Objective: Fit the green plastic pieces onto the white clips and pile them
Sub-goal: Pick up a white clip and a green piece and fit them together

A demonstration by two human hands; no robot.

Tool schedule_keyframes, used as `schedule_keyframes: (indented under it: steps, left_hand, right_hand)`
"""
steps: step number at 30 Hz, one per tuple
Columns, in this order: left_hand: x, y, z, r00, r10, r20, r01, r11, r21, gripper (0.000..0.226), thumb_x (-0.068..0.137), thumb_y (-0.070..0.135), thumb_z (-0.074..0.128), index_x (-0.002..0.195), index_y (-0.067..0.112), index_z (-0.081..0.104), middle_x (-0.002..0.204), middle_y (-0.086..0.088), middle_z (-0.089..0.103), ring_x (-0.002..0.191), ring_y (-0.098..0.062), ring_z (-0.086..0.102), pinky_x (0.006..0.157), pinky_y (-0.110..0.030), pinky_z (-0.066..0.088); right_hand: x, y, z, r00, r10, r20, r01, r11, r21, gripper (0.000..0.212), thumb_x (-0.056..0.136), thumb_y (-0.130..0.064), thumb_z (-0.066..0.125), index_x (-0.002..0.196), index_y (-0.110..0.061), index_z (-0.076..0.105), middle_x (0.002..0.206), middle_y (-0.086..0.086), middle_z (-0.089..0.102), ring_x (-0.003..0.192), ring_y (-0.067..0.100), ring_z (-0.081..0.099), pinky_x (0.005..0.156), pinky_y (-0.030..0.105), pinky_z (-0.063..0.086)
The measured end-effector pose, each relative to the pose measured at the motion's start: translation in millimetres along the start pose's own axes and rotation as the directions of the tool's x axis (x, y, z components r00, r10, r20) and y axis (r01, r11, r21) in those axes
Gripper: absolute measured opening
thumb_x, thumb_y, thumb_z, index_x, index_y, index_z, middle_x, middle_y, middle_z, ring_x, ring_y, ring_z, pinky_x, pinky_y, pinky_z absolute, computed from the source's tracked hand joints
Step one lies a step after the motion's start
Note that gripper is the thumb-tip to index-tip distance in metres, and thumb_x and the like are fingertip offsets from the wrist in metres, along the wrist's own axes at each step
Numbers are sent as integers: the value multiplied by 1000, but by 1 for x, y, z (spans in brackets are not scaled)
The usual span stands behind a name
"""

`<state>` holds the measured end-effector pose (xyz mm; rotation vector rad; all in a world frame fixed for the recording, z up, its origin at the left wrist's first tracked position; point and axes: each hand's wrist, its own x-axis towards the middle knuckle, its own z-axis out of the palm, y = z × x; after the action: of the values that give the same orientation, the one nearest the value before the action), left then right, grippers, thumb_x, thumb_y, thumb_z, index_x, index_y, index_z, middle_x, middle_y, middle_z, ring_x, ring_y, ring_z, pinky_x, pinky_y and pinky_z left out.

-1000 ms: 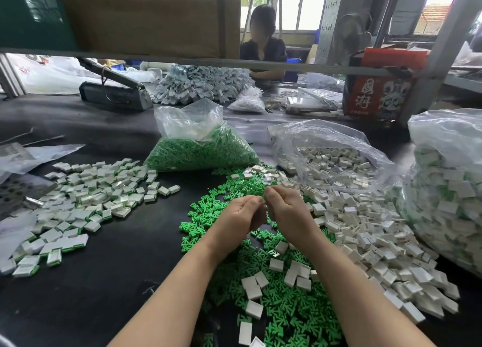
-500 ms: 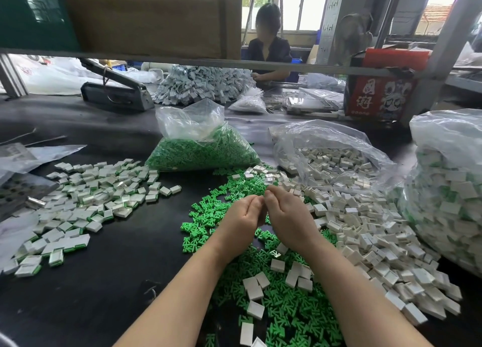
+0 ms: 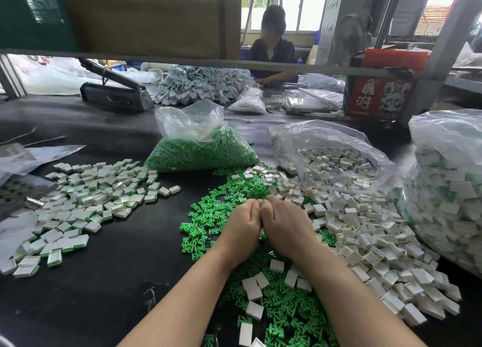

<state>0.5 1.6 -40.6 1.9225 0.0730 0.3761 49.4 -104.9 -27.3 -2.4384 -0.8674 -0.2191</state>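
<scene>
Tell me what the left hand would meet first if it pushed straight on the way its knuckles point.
Almost at once, the right hand: the left hand points inward with its knuckles against it. Whatever they pinch between them is hidden.

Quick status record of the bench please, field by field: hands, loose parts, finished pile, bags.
left hand: fingers curled, knuckles against the right hand; what it holds is hidden
right hand: fingers curled, pressed to the left hand; contents hidden
loose green pieces: spread on the table under and ahead of the hands
loose white clips: heap right of the hands
assembled pile: left side of the table
green bag: open, behind the loose green pieces
clip bag: open, far right of centre
table: black surface
</scene>
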Motion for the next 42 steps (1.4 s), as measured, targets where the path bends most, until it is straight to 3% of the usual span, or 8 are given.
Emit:
schedule_keyframes:
  steps: [6, 11, 19, 25, 28, 30, 36, 42]
  left_hand:
    - [1, -2, 1, 999, 28, 21, -29, 999, 30, 31, 107, 20, 35, 85, 19, 58, 82, 1, 63, 70, 4, 56, 67, -12, 44]
    - [2, -3, -1, 999, 23, 35, -23, 1000, 1, 32, 107, 21, 35, 83, 22, 57, 80, 5, 62, 68, 8, 56, 66, -12, 44]
    - [1, 0, -4, 998, 2, 60, 4, 994, -110, 29, 107, 24, 37, 88, 18, 58, 80, 4, 62, 71, -5, 58, 66, -22, 49]
    - [2, 6, -6, 998, 57, 14, -50, 946, -321, 25, 102, 28, 47, 106, 9, 64, 91, 2, 69, 87, -9, 64, 78, -19, 49]
    - [1, 10, -6, 1000, 16, -7, -18, 915, -402, 25, 97, 34, 51, 110, 18, 65, 113, -10, 67, 104, -12, 65, 86, -22, 50]
    - [0, 11, -7, 1000, 16, -21, -22, 936, -350, 23, 92, 41, 51, 101, 26, 66, 119, -13, 57, 110, -20, 62, 89, -25, 50]
    - [-1, 16, -7, 999, 54, 6, -48, 932, -358, 18, 102, 20, 49, 111, 20, 65, 98, -2, 63, 73, 0, 62, 59, -14, 50]
    - [0, 21, -7, 996, -10, -92, -36, 873, -487, 21, 92, 16, 55, 83, 20, 74, 64, 1, 67, 53, -10, 59, 49, -20, 48]
  right_hand:
    - [0, -1, -2, 999, 36, 19, -37, 998, 48, 34, 86, -37, 16, 65, -21, 38, 65, -1, 46, 67, 21, 47, 61, 34, 27]
    - [-1, -2, -2, 1000, 27, 9, -27, 998, 57, 39, 98, -29, 26, 74, -11, 51, 74, 10, 59, 71, 26, 54, 66, 40, 43]
    - [0, 3, -2, 998, 38, 52, -46, 985, 169, 30, 101, -22, 32, 80, -11, 50, 72, 8, 58, 67, 23, 52, 65, 43, 43]
    - [7, 4, -6, 976, 205, 77, -191, 622, 760, 40, 106, -21, 28, 80, -1, 50, 60, 8, 46, 50, 18, 40, 47, 31, 31]
    - [8, 3, -11, 953, 209, 219, -292, 445, 847, 53, 105, -43, 25, 84, -6, 57, 56, 2, 53, 43, 12, 42, 42, 21, 30]
    - [6, 1, -11, 933, 139, 331, -357, 465, 810, 72, 98, -62, 21, 97, -3, 61, 58, 1, 56, 45, 9, 42, 41, 20, 28]
    - [3, 2, -12, 943, 62, 327, -323, 409, 854, 72, 98, -58, 32, 110, 10, 54, 63, 4, 58, 54, 14, 43, 43, 21, 26]
    - [0, -4, -15, 958, 25, 284, -266, 437, 859, 59, 97, -56, 35, 73, -11, 66, 67, 10, 62, 55, 17, 42, 46, 25, 26]
